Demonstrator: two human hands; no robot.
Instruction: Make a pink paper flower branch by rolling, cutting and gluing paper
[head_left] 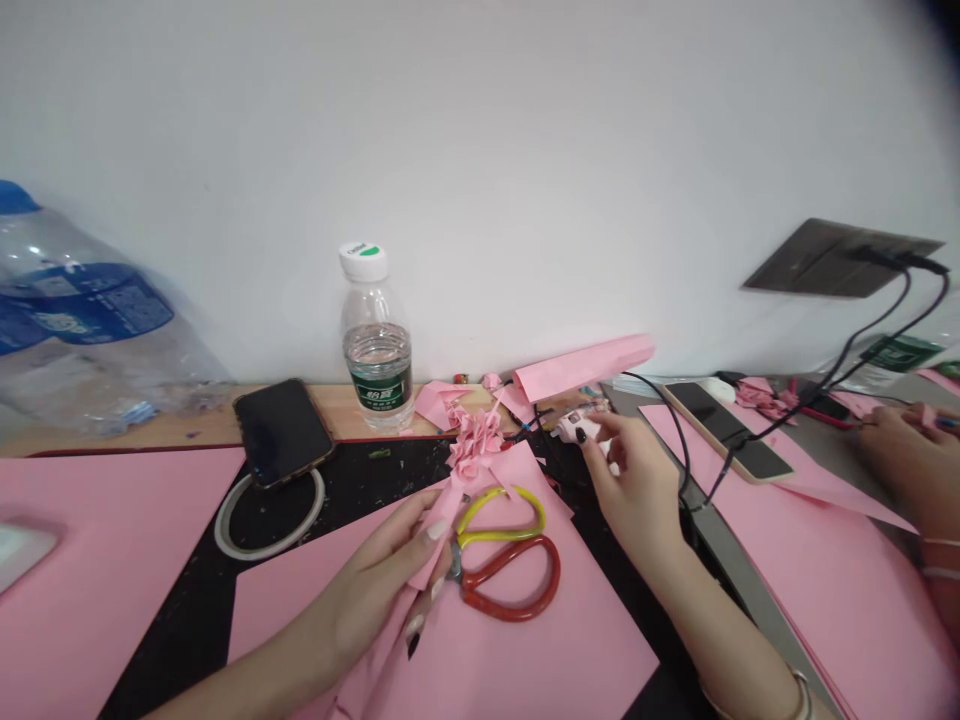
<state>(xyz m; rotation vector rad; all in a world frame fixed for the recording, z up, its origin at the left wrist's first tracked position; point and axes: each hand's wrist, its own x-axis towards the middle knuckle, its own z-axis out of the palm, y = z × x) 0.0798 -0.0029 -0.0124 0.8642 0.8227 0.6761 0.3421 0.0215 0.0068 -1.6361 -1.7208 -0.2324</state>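
Note:
My left hand (397, 565) holds a folded strip of pink paper (442, 515) between thumb and fingers, above a large pink sheet (555, 640). Crumpled, petal-like pink paper (476, 440) sits at the strip's far end. Right of my left hand, scissors (510, 580) with one yellow and one red handle lie on the sheet; their blades are mostly hidden. My right hand (630, 475) has its fingers closed round a small white object (581, 428) near the back of the table, which is too covered to name.
A phone (285, 432) lies over a tape roll (226, 535), left of a water bottle (377, 350). At far left stands a large bottle (75, 310). Rolled pink paper (585, 368) leans by the wall. Black cables (851, 360) hang at right, near another phone (727, 432) and another person's hand (904, 460).

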